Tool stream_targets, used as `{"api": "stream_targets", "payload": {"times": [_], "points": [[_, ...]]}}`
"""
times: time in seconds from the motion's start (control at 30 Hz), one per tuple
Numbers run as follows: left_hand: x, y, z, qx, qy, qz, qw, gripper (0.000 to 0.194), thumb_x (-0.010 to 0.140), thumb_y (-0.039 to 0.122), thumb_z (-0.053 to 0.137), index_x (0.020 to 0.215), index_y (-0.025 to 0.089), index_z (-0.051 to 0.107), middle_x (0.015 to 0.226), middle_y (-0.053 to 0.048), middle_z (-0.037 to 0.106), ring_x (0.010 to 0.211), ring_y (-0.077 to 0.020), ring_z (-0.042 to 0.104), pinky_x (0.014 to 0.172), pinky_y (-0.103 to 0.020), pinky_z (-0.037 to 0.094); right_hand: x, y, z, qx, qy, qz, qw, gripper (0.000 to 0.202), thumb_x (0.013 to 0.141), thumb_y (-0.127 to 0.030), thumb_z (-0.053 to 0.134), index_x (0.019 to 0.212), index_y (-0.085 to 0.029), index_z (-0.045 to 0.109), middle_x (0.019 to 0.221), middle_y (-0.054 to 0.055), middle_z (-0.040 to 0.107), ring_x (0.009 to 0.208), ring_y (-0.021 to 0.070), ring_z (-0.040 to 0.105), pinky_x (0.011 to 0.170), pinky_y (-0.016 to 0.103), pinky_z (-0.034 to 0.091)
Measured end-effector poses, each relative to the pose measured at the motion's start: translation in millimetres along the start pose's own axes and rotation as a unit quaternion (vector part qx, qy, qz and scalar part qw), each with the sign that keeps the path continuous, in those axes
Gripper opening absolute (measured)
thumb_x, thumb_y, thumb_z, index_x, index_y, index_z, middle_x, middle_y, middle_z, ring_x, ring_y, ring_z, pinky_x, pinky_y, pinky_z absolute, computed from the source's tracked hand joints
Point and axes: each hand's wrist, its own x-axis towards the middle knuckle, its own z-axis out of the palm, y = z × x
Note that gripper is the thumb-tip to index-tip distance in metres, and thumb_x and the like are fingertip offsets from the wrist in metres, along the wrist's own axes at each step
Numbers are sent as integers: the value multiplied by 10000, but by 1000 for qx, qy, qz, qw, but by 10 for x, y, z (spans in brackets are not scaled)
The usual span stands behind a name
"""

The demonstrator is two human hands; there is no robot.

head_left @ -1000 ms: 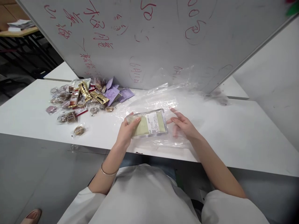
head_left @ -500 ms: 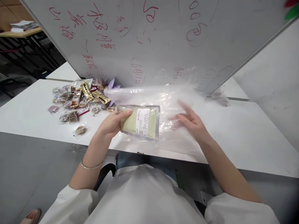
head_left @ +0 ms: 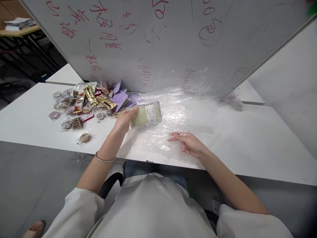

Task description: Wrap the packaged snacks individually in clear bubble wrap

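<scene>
My left hand (head_left: pixel 124 119) grips the left end of a flat pouch (head_left: pixel 142 120) with pale green contents and a white printed label. The pouch is tilted above a large clear plastic bag (head_left: pixel 178 115) spread on the white table. Over the bag's near part is my right hand (head_left: pixel 190 142), its index and middle fingers stretched out to the left and the others partly bent. Its fingertips touch or nearly touch the thin film; I cannot tell which. No firm hold on the bag shows.
Left of the pouch lies a heap of wrapped snacks (head_left: pixel 74 102), with gold sachets (head_left: pixel 106 101) and purple packets (head_left: pixel 120 99). One wrapped snack (head_left: pixel 85 137) sits apart near the front edge. A whiteboard (head_left: pixel 168 43) with red writing stands behind the table (head_left: pixel 260 145).
My left hand has moved the pouch slightly up and left. My right hand has come down and left toward the bag's near side. The bag's film lies lower, and more purple packets show.
</scene>
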Motion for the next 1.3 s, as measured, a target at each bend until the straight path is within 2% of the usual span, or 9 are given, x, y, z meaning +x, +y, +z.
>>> {"api": "stream_targets", "payload": {"times": [0.2,0.5,0.73,0.8,0.9,1.0,1.13,1.23,1.3], "points": [[-188,26,-19,76,-50,3,996,395,750,543,736,826,163,660,807,-64,707,672,-179,653,583,-289,511,143,110,117,-16,34,24,999,311,960,-342,531,1087,-101,682,623,49,708,276,46,362,241,166,267],[-481,-682,211,283,-110,35,952,303,919,425,554,1114,196,584,824,-45,644,731,-205,624,653,-312,487,-22,301,141,-20,7,47,999,284,905,-376,647,880,-109,742,785,107,754,489,120,644,394,192,488],[-732,-805,156,514,-45,326,792,485,999,329,436,1437,121,420,1367,-233,509,1344,-374,442,1066,-557,384,-114,382,170,-90,80,36,992,378,902,-497,608,847,-139,718,878,103,745,583,160,679,518,272,560],[-795,-893,152,551,-99,374,739,503,1008,406,431,1458,183,426,1532,-182,381,1474,-376,257,1159,-583,274,-185,324,128,-251,104,10,962,497,903,-595,543,744,-151,701,749,89,717,595,198,674,536,309,545],[-858,-1039,144,581,-195,375,695,579,1020,499,357,1546,265,298,1628,-86,266,1525,-329,133,1212,-568,195,-278,200,76,-519,276,-56,807,641,927,-673,403,723,-143,700,610,103,653,635,270,669,570,368,515],[-907,-1111,137,598,-227,361,678,575,1034,510,281,1575,328,211,1649,-17,210,1534,-319,77,1219,-608,117,-217,133,94,-602,325,-237,690,584,962,-595,406,1179,-121,671,1022,172,726,993,334,683,804,453,540],[-961,-1030,80,577,-272,352,685,547,1021,529,327,1549,407,251,1646,32,211,1529,-366,25,1178,-698,69,74,228,176,-622,43,-407,667,634,971,-534,466,1527,-254,347,1551,95,418,1447,286,356,1168,528,316],[-817,-820,-65,526,-297,323,729,485,1006,524,384,1470,389,428,1609,6,321,1523,-358,117,1185,-664,153,228,347,197,-615,13,-391,685,636,979,-530,459,1546,-286,305,1581,67,371,1488,267,275,1209,547,247],[-541,-613,-198,491,-198,303,793,429,1006,476,406,1371,296,543,1551,-66,416,1482,-331,272,1178,-595,258,253,392,195,-615,25,-378,691,628,975,-538,463,1530,-268,348,1578,82,374,1490,280,267,1211,560,239]]}}
